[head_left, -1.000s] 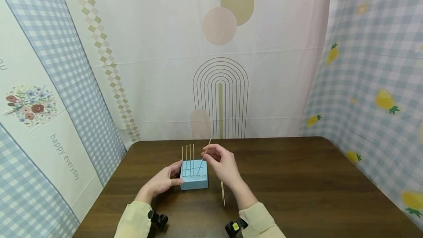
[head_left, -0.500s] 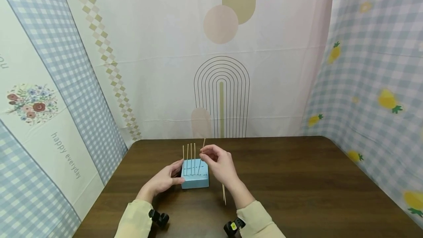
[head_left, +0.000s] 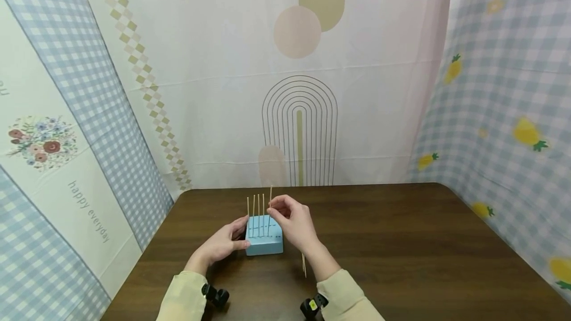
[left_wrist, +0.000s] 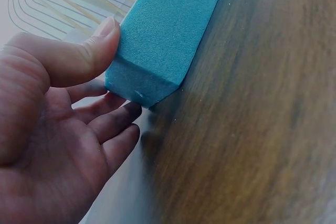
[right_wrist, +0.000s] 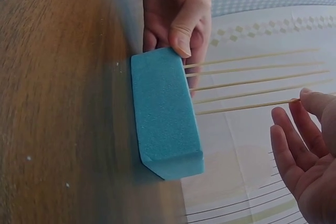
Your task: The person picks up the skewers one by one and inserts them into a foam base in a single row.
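Left hand point(head_left: 221, 244): grips the near left corner of the blue foam block point(head_left: 264, 242); in the left wrist view the thumb lies on the top edge and the fingers are tucked against the side, loosely curled round the corner.
Right hand point(head_left: 292, 220): thumb and forefinger pinch the fifth skewer point(head_left: 269, 207) near its upper end; the other fingers are relaxed and half spread, as the right wrist view shows.
Fifth skewer: planted in the top of the block at the right end of the row, close to upright, its tip just above the fingers.
Standing skewers point(head_left: 256, 208): four thin wooden sticks in a row in the block, upright, just left of the held one.
Blue foam block: rests flat on the table point(head_left: 401, 241), near its front middle, between the two hands.
Spare skewers point(head_left: 304, 264): lie on the table just right of the block, partly hidden under the right forearm.
Surround: patterned cloth backdrop point(head_left: 299, 88) behind and at both sides.
Change: a second earlier the held skewer leaned well to the right; it now stands nearly parallel with the other four. The left hand keeps the same hold.
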The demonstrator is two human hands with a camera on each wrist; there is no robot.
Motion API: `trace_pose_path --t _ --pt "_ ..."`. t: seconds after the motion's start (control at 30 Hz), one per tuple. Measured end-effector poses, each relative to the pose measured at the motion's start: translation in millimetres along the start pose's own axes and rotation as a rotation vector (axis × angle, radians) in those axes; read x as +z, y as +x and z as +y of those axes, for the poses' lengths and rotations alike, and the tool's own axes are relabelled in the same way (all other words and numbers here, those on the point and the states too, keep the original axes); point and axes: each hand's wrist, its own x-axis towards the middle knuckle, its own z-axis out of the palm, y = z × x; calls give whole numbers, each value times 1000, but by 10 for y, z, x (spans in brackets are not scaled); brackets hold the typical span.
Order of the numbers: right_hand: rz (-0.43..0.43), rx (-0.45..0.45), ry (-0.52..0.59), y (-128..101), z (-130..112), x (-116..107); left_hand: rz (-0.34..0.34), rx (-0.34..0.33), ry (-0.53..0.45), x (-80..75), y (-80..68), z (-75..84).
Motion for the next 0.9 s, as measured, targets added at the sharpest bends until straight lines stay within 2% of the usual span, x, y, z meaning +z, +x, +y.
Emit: trace_pose_path --t 0.63,0.9 --pt "-28 28 -43 -13 22 34 -7 26 -6 -7 -5 5" --pt "-64 6 -117 -32 49 66 -13 12 8 -3 1 -15"
